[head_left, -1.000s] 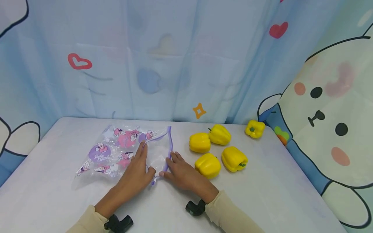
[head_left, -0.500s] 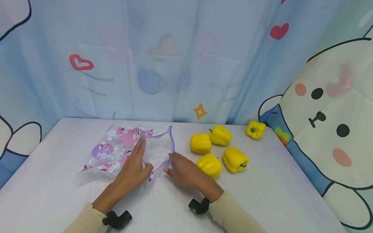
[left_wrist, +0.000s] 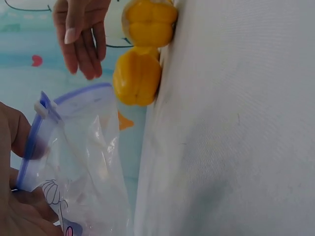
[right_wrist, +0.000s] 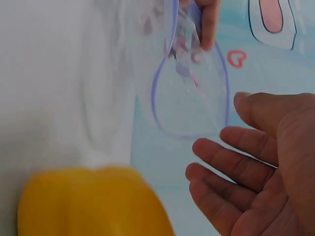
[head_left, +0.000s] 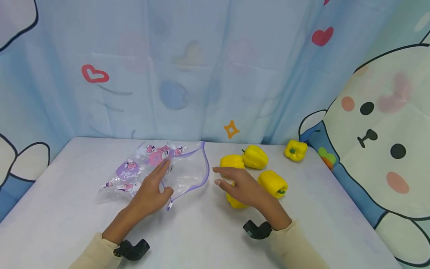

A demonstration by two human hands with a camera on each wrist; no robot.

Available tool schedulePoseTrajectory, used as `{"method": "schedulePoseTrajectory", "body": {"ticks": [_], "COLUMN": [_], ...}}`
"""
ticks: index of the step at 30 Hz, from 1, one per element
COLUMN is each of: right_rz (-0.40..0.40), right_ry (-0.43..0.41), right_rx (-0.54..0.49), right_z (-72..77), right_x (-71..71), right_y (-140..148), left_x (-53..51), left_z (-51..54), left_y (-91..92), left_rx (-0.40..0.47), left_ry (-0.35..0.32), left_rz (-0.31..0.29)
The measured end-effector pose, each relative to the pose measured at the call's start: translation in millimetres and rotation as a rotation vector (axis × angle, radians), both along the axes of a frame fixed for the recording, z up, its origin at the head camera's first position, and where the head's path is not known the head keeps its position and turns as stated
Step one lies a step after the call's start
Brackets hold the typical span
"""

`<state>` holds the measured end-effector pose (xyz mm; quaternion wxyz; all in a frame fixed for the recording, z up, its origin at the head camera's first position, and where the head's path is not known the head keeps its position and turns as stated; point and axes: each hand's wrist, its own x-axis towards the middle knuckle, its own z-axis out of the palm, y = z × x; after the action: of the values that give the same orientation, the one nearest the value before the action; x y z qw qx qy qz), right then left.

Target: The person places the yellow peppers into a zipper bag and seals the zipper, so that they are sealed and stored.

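A clear plastic zip bag (head_left: 189,173) with pink and purple cartoon prints lies on the left half of the table, its purple-edged mouth gaping to the right. My left hand (head_left: 151,194) holds the upper edge of that mouth, as the left wrist view shows, with finger and thumb about the purple rim. Clear of the bag, my right hand (head_left: 245,188) hovers with fingers extended over yellow bell peppers (head_left: 273,183), partly covering some. In the right wrist view a yellow bell pepper (right_wrist: 93,206) sits below the right hand (right_wrist: 256,167), whose palm holds nothing.
One yellow bell pepper (head_left: 295,150) stands apart at the table's back right corner. A white cloth covers the table (head_left: 201,239). Behind it hangs a blue printed curtain (head_left: 188,74). Each wrist carries a black camera mount (head_left: 132,249).
My right hand has let go of the bag's lower rim and moved right, over the peppers. The bag's mouth has widened, and the bag has shifted slightly right.
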<state>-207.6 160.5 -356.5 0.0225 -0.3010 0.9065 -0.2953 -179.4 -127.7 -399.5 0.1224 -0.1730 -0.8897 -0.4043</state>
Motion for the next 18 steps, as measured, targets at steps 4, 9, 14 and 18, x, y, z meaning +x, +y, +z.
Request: {"method": "schedulePoseTrajectory", "body": {"ticks": [4, 9, 14, 18], "right_rz": [-0.020, -0.033, 0.002, 0.018], "right_ry": [0.006, -0.013, -0.043, -0.105], "right_rx": [-0.045, -0.034, -0.016, -0.007], "right_z": [-0.7, -8.1, -13.0, -13.4], "right_x": [0.0, -4.4, -6.8, -6.4], "right_y": [25, 50, 64, 67], "left_x": [-0.5, -2.3, -2.9, -3.0], "left_z": [1.5, 2.4, 6.5, 8.9], "left_y": [-3.8, -8.4, -12.1, -14.0], "left_rx": [0.038, 0.064, 0.081, 0.089], "left_ry": [0.015, 0.046, 0.119, 0.133], "left_rz": [-0.024, -0.047, -0.079, -0.098]}}
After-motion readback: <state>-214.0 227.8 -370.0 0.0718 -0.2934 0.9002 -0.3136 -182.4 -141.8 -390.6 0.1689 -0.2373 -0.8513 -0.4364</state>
